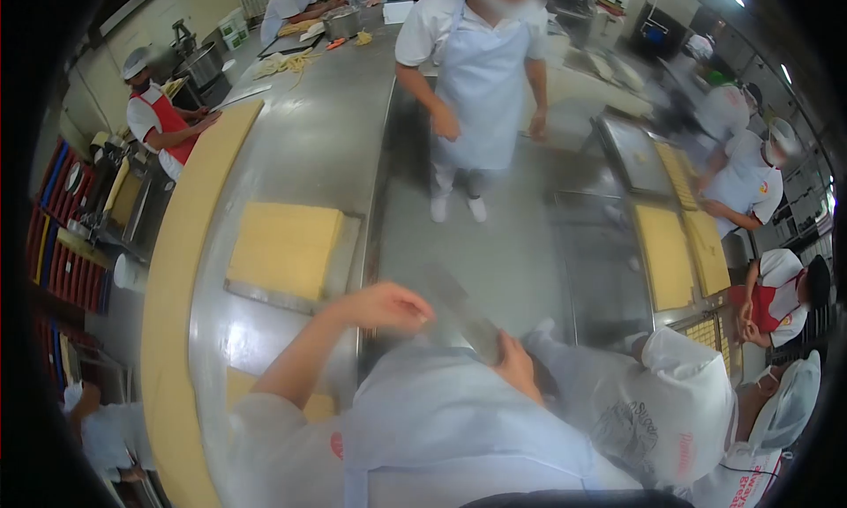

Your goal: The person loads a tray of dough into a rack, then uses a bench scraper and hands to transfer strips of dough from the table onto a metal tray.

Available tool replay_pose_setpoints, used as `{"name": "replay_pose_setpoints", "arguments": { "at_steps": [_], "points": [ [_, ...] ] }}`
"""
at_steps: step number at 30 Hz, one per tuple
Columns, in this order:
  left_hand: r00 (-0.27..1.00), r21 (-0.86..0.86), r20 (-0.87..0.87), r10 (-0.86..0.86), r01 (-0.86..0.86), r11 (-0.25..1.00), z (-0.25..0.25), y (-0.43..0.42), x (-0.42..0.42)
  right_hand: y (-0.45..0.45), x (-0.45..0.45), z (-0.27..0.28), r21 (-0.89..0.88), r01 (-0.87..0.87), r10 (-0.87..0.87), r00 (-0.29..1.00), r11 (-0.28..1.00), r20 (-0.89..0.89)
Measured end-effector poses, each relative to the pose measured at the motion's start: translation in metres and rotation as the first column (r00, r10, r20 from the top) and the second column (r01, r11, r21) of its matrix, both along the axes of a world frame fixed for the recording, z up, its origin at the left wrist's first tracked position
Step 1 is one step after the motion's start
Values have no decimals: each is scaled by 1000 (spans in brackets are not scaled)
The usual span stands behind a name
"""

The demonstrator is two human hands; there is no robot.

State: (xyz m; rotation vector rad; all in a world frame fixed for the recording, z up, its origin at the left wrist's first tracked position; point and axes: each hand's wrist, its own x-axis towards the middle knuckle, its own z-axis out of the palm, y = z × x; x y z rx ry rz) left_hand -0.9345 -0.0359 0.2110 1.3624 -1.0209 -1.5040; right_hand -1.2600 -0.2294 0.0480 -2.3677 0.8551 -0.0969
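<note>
My right hand is closed round the near end of a long, flat metal blade, held low in front of my apron. Motion smears its far end, so its exact kind is unclear. My left hand reaches out with its fingers curled together, and nothing shows in them. Left of that hand, a thick yellow dough slab lies on a metal tray on the steel table. A second yellow piece is partly hidden behind my left arm.
A long yellow dough strip runs along the left side of the steel table. A co-worker in an apron stands ahead in the aisle. Another person is close on my right, beside a table with yellow slabs.
</note>
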Motion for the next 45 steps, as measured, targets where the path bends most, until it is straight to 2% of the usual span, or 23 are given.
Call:
{"name": "replay_pose_setpoints", "arguments": {
  "at_steps": [1, 4, 7, 10, 14, 16, 17, 20, 22, 23, 25, 26, 28, 29, 30, 32, 33, 35, 37, 39, 41, 45],
  "points": [
    [999, 28, -45, 16, -15, 999, 0, -3, 6, 1, 6, 2, 6, 25, -25, 1000, 1000, 9],
    [991, -27, -46, 127, -128, 991, -22, -10, 30, 2, 25, 9, -4, 135, -135, 991, 991, -6],
    [985, -7, 33, 172, -172, 985, -24, -19, 50, -11, 38, -7, -35, 202, -204, 975, 979, -86],
    [977, -92, 8, 214, -213, 973, -35, -32, 66, -25, 51, -14, -73, 238, -245, 961, 969, -125],
    [942, -84, -16, 335, -335, 938, -45, -60, 62, -58, 62, -47, -81, 216, -228, 956, 973, -185],
    [920, -113, 6, 393, -390, 914, -56, -75, 58, -71, 80, -45, -47, 236, -240, 935, 971, -259],
    [918, -104, 86, 388, -379, 920, -64, -81, 59, -80, 88, -44, -33, 245, -243, 924, 969, -297],
    [876, -255, 338, 345, -267, 929, -82, -88, 75, -114, 104, -72, -32, 206, -201, 887, 978, -417],
    [832, -170, 458, 314, -265, 949, -66, -92, 127, -155, 117, -114, 105, 218, -163, 910, 970, -382],
    [518, -152, 783, 345, -377, 914, -54, -98, 166, -174, 116, -134, 177, 218, -140, 917, 960, -373],
    [239, -299, 758, 606, -699, 650, -33, -119, 272, -200, 138, -127, 146, 243, -175, 912, 959, -371],
    [-89, -606, 722, 687, -559, 565, -33, -122, 313, -206, 152, -122, 137, 260, -195, 910, 956, -365],
    [-212, -537, 843, 495, -391, 748, -44, -130, 372, -230, 170, -124, 130, 240, -180, 917, 962, -357],
    [76, -441, 852, 518, -432, 787, -54, -143, 379, -250, 183, -124, 115, 236, -185, 921, 965, -342],
    [357, -341, 784, 507, -435, 833, -64, -157, 380, -266, 196, -121, 105, 244, -198, 923, 964, -330],
    [673, -223, 583, 454, -405, 887, -83, -175, 355, -282, 212, -122, 98, 258, -215, 923, 961, -320],
    [729, -208, 517, 449, -402, 892, -94, -181, 330, -291, 218, -129, 77, 232, -200, 936, 970, -291],
    [633, -169, 654, 414, -410, 896, -161, -183, 304, -312, 229, -156, 31, 181, -170, 959, 983, -226],
    [630, -101, 702, 331, -372, 923, -180, -181, 270, -315, 248, -138, 27, 160, -152, 969, 987, -193],
    [703, -126, 557, 441, -454, 882, -186, -173, 241, -313, 269, -110, 19, 108, -102, 976, 994, -195],
    [707, -86, 539, 457, -494, 865, -179, -166, 224, -308, 287, -95, 13, 17, -14, 971, 1000, -238],
    [631, -108, 562, 534, -585, 804, -173, -141, 199, -289, 313, -88, 10, -99, 99, 989, 995, -106]
  ]
}}
